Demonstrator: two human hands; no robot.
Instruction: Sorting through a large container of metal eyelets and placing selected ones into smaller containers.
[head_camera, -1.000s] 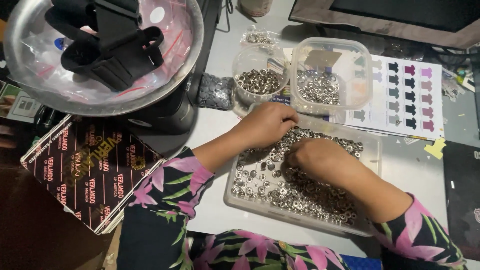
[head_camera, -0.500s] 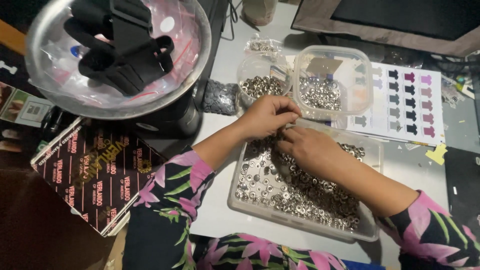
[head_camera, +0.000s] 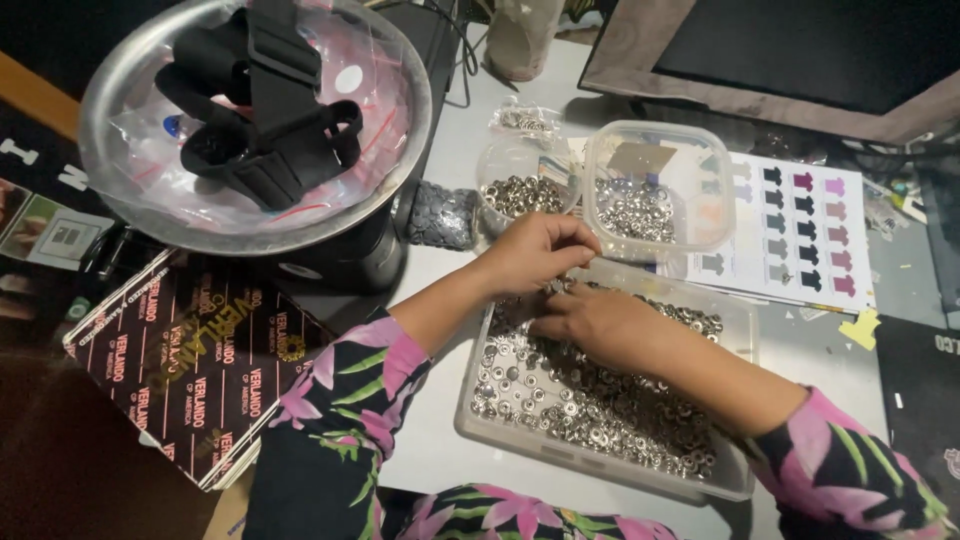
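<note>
The clear rectangular tray (head_camera: 520, 440) is the landmark here: it lies nearest the person on the grey table (head_camera: 440, 440), its long axis running from its near-left corner away toward the far right. One such tray shows, filled with small silver metal rings (head_camera: 580, 410), far too many to count.

Two hands meet over the tray's far-left end. The left hand (head_camera: 535, 250) comes in from the tray's left side with fingers curled in and tips pinched together right at the tray's far rim; whether a ring sits between them cannot be told. The right hand (head_camera: 600, 322) lies across the tray, palm down, fingers bent and touching the rings, its fingertips just beside those of the left hand; what it pinches is hidden.

Beyond the tray stand two smaller clear containers: a round cup (head_camera: 522, 180) and a square tub (head_camera: 660, 190), each holding more silver pieces. Right of the tub, past the tray's far edge, lies one white sheet (head_camera: 790, 225) printed with rows of coloured shapes. Left of the tray lies one dark patterned box (head_camera: 190, 370), and farther off beyond it one metal bowl (head_camera: 120, 190) holding black straps (head_camera: 265, 110).
</note>
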